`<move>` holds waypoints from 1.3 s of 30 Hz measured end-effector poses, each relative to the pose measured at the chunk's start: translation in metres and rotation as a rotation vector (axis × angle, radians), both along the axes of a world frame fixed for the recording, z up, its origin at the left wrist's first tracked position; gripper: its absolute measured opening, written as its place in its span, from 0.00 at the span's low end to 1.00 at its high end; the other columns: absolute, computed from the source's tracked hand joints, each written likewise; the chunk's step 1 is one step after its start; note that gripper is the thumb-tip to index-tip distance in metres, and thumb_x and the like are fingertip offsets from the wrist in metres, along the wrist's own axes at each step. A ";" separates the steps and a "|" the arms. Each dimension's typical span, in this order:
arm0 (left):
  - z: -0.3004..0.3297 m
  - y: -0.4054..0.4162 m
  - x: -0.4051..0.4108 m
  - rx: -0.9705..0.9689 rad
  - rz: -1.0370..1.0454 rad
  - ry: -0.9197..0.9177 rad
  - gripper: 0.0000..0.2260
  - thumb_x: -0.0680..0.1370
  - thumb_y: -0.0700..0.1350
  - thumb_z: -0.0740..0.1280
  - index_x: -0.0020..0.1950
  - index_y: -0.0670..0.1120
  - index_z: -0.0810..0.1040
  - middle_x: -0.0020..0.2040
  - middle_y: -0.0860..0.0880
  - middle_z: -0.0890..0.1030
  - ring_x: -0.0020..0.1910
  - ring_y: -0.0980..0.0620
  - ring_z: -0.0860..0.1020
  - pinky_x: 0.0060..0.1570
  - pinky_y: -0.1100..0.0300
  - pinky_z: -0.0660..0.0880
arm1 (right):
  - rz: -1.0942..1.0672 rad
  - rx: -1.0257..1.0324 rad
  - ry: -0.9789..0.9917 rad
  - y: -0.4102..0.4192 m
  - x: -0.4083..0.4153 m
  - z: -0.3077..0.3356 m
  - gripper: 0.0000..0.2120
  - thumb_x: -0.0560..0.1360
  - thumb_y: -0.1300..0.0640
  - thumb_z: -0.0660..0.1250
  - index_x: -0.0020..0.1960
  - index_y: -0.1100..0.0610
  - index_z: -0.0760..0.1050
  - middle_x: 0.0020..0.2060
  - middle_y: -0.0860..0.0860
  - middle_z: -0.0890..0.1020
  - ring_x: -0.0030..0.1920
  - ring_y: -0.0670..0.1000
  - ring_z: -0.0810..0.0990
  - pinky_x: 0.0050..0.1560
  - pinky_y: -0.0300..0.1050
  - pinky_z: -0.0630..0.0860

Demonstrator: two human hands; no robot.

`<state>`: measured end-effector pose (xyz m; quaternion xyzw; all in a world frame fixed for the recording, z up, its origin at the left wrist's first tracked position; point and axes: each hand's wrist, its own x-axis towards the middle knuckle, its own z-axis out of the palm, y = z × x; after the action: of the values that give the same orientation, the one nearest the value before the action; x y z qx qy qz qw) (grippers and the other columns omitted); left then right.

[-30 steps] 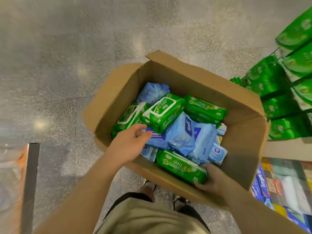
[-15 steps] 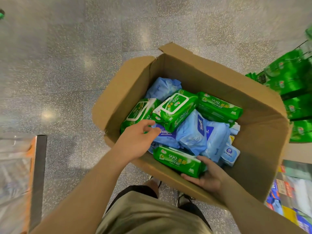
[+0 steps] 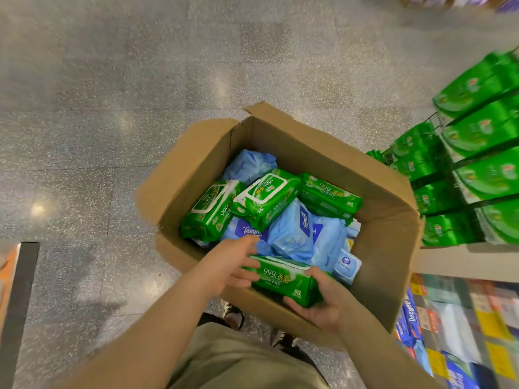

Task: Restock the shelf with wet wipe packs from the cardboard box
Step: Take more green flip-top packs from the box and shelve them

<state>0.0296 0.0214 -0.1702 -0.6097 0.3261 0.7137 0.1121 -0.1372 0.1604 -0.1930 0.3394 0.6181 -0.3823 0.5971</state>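
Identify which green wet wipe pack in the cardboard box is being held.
The green pack at the box's near edge: the right hand grips it from below; the other three green packs lie untouched.

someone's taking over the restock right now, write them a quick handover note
Right hand: grips the near green pack from below at its right end, thumb on top.
Left hand: open, fingers touching the same pack's left end.
Cardboard box: on the floor, open. Three more green packs lie toward its far side on top of blue packs.
Shelf: to the right, already holding rows of green packs.
Done: one pack in hand at the box's near edge.
Left: shelve it, then the rest.
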 end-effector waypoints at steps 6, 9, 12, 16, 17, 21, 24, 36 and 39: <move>-0.009 0.014 -0.018 0.292 -0.179 0.118 0.33 0.80 0.67 0.60 0.61 0.36 0.79 0.57 0.35 0.82 0.54 0.36 0.84 0.49 0.46 0.84 | 0.160 -0.092 0.107 0.012 -0.021 0.047 0.16 0.76 0.62 0.69 0.64 0.56 0.76 0.57 0.62 0.83 0.55 0.64 0.84 0.58 0.65 0.80; -0.008 0.013 -0.026 0.347 -0.212 0.159 0.38 0.80 0.69 0.57 0.60 0.33 0.80 0.55 0.34 0.84 0.54 0.35 0.85 0.54 0.44 0.83 | 0.222 -0.174 0.212 0.009 -0.027 0.062 0.23 0.76 0.63 0.71 0.69 0.53 0.71 0.59 0.61 0.84 0.53 0.66 0.86 0.49 0.64 0.83; -0.002 0.011 -0.029 0.373 -0.224 0.177 0.45 0.76 0.74 0.58 0.63 0.31 0.79 0.55 0.33 0.84 0.53 0.34 0.85 0.52 0.41 0.83 | 0.241 -0.266 0.330 0.002 -0.030 0.076 0.23 0.76 0.65 0.71 0.67 0.53 0.68 0.61 0.60 0.81 0.52 0.65 0.86 0.45 0.62 0.83; 0.008 0.011 -0.031 0.409 -0.006 0.257 0.47 0.70 0.77 0.63 0.72 0.39 0.69 0.63 0.34 0.81 0.55 0.32 0.84 0.44 0.38 0.82 | 0.227 -0.377 0.382 -0.012 -0.026 0.086 0.23 0.78 0.65 0.70 0.67 0.50 0.66 0.60 0.58 0.81 0.53 0.65 0.86 0.48 0.64 0.83; 0.010 0.012 -0.033 0.402 0.112 0.304 0.43 0.71 0.75 0.66 0.71 0.42 0.72 0.64 0.36 0.81 0.57 0.33 0.83 0.45 0.37 0.82 | 0.228 -0.402 0.392 -0.016 -0.025 0.087 0.23 0.78 0.65 0.70 0.67 0.49 0.66 0.60 0.58 0.82 0.53 0.64 0.86 0.47 0.62 0.84; 0.021 0.007 -0.045 0.276 0.676 0.477 0.23 0.76 0.58 0.72 0.66 0.47 0.80 0.57 0.41 0.86 0.57 0.38 0.84 0.60 0.36 0.78 | 0.257 -0.497 0.423 -0.026 -0.014 0.090 0.24 0.79 0.67 0.69 0.67 0.46 0.66 0.56 0.55 0.85 0.51 0.65 0.87 0.42 0.57 0.84; 0.028 -0.001 -0.049 0.242 0.806 0.579 0.18 0.78 0.51 0.71 0.66 0.45 0.81 0.59 0.40 0.85 0.58 0.38 0.84 0.63 0.38 0.77 | 0.341 -0.549 0.428 -0.030 -0.003 0.089 0.31 0.79 0.69 0.68 0.69 0.42 0.60 0.55 0.58 0.86 0.50 0.69 0.85 0.45 0.60 0.85; 0.043 0.012 -0.092 0.039 0.447 0.476 0.24 0.72 0.45 0.77 0.67 0.45 0.79 0.54 0.42 0.87 0.51 0.42 0.87 0.42 0.50 0.83 | 0.047 -0.465 0.370 0.020 -0.044 0.103 0.34 0.70 0.38 0.68 0.72 0.53 0.75 0.63 0.57 0.83 0.62 0.63 0.83 0.58 0.68 0.79; 0.068 0.042 -0.117 0.021 0.309 0.545 0.21 0.73 0.43 0.75 0.65 0.43 0.81 0.53 0.41 0.87 0.49 0.42 0.87 0.43 0.52 0.83 | -0.030 -0.582 0.358 0.062 -0.050 0.117 0.30 0.76 0.39 0.64 0.72 0.55 0.74 0.65 0.57 0.82 0.66 0.61 0.80 0.69 0.70 0.71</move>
<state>-0.0876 0.0633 -0.1018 -0.4369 0.2400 0.8629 -0.0830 -0.1874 0.2221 -0.0755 0.0913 0.5729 -0.6051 0.5452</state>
